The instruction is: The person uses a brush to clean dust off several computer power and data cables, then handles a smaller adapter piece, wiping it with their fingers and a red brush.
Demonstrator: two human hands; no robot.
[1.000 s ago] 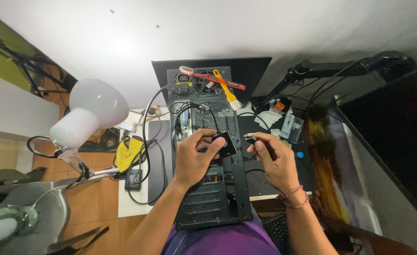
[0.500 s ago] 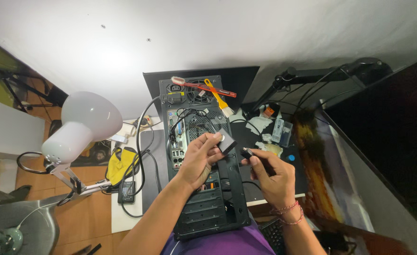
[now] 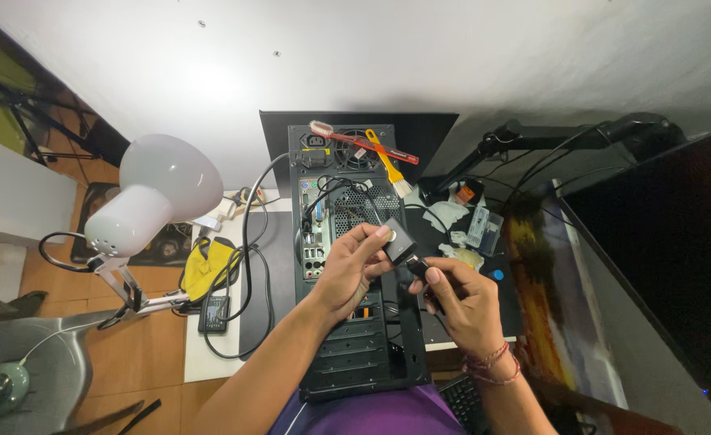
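Desk (image 3: 210, 358): computer case (image 3: 355, 322), toothbrush (image 3: 359, 142), lamp (image 3: 158, 193) around hands.

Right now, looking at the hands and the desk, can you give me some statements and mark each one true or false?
1. The left hand holds a small dark adapter. True.
2. The right hand is empty. False: it grips a black plug that meets the adapter.
3. The PC case stands upright. False: it lies flat on the desk, rear panel facing up.
4. A red toothbrush and a yellow brush lie on the case. True.
5. The white lamp is right of the case. False: it is on the left.
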